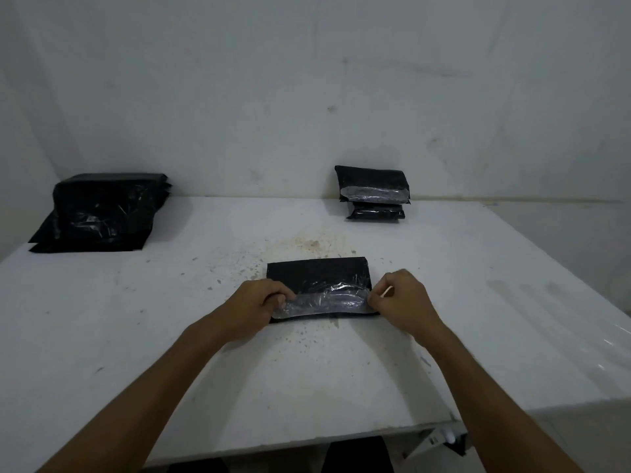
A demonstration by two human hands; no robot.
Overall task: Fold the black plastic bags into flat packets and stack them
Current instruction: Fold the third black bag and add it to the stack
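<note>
Both hands, left hand [263,297] and right hand [401,295], are pinching the folded bag's [319,278] glossy flap ends; it is looking light, limp, slippery.

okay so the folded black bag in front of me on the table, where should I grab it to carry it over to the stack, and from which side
Judging by its pose, take the folded bag by its two short ends, coming in from left and right. It lies flat, long side across you, and the left hand and right hand already pinch the glossy flap at those ends. Pinching flap and body together there should keep it folded on the way to the stacked packets.
</note>
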